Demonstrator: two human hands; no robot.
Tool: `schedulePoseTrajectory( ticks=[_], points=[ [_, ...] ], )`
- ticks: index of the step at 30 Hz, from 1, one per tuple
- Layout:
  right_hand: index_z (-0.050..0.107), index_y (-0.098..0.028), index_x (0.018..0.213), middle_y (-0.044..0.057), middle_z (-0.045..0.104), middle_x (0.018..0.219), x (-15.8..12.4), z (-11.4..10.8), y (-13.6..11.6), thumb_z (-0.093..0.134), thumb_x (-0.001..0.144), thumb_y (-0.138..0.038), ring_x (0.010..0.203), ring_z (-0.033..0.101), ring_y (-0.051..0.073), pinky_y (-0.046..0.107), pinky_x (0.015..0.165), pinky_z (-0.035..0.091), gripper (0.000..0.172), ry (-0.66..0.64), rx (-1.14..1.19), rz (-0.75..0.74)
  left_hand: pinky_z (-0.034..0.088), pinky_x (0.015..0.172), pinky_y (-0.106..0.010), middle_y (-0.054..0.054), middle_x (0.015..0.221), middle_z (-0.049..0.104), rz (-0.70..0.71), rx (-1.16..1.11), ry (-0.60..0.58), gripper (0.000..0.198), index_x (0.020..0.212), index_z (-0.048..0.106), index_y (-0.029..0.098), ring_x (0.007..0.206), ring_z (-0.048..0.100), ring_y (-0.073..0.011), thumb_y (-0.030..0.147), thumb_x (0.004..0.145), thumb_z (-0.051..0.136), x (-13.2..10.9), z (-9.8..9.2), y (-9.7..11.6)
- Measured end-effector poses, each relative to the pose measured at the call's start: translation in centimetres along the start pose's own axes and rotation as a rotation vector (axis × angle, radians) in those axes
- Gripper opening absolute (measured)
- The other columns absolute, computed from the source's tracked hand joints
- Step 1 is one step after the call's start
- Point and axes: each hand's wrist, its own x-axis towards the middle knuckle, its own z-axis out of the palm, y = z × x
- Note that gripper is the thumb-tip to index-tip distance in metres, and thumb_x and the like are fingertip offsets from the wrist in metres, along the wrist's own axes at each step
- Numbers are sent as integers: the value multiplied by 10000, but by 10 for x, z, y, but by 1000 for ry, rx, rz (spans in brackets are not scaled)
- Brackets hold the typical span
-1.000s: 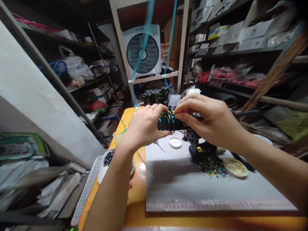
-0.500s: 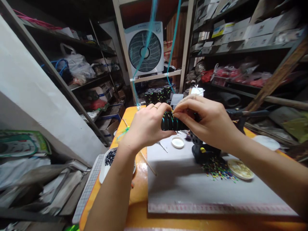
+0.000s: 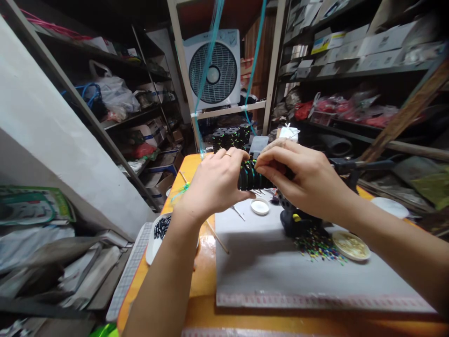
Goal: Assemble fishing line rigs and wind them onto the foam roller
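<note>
Between my hands is a black ridged roll with teal thread in its grooves and small yellow and green dots along its top. My left hand curls around the roll's left end, fingers over the top and thumb beneath. At the roll's upper right, my right hand has thumb and forefinger pinched together; what lies between the tips is too small to make out. A black stand with a yellow knob is below the right hand. Beside it lie many coloured-headed pins on a grey board.
A dish of pale gold bits sits right of the pins. A small white lid and a thin stick lie nearer the middle. On the left is a plate of dark pieces. Similar black spools stand behind, before a fan.
My right fingertips have shifted slightly right along the roll, uncovering more of its dotted top. The left hand keeps its hold. The whole view has moved a little.
</note>
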Motion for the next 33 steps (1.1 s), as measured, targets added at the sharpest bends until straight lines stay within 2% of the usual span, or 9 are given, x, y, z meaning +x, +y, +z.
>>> schedulePoseTrajectory(
  ticks=[8, 16, 23, 26, 29, 31, 33],
  points=[
    [562, -201, 912, 50, 607, 890, -3, 3, 1, 537, 934, -115, 797, 582, 156, 307, 706, 481, 92, 23, -39, -71, 477, 783, -332, -68, 1131, 675, 19, 36, -13, 460, 1142, 532, 200, 1044, 606, -257, 466, 809, 703, -2, -2, 0],
    [581, -190, 944, 80, 620, 941, -11, 11, 5, 541, 932, -137, 901, 616, 196, 363, 818, 520, 68, 88, -103, -112, 486, 769, -338, -61, 1106, 670, 8, 54, -9, 484, 1166, 532, 194, 1037, 599, -256, 467, 803, 698, -2, -2, 1],
    [597, -162, 956, 93, 635, 943, -17, 16, 10, 569, 903, -106, 919, 622, 208, 381, 852, 534, 81, 114, -193, -236, 490, 779, -338, -47, 1091, 672, 15, 45, 6, 438, 1142, 543, 186, 1037, 603, -248, 433, 808, 681, -2, -1, 1],
    [598, -153, 985, 95, 641, 975, -19, 14, 13, 586, 879, -65, 922, 610, 202, 379, 873, 536, 138, 98, -251, -345, 492, 787, -339, -50, 1115, 675, 19, 29, 2, 427, 1143, 537, 191, 1055, 600, -251, 415, 807, 675, -1, 0, 1],
    [597, -122, 1106, 112, 656, 1045, -23, 8, 15, 608, 872, -72, 949, 608, 212, 381, 881, 534, 239, 34, -357, -462, 490, 820, -345, -58, 1143, 678, 11, 9, 3, 406, 1144, 532, 202, 1073, 599, -251, 396, 812, 661, -1, 0, 1],
    [568, -126, 1238, 115, 659, 1136, -29, 0, 14, 627, 883, -123, 1048, 596, 249, 414, 926, 512, 360, -17, -445, -466, 484, 849, -347, -65, 1154, 679, 9, -1, 7, 406, 1148, 530, 203, 1084, 599, -251, 384, 811, 664, -1, 0, 0],
    [492, -153, 1374, 133, 621, 1254, -37, -12, 10, 633, 900, -205, 1169, 551, 300, 472, 986, 470, 497, -30, -467, -378, 471, 885, -351, -77, 1176, 671, 19, -3, 6, 454, 1181, 519, 189, 1092, 599, -254, 379, 803, 685, -1, 0, -1]
  ],
)
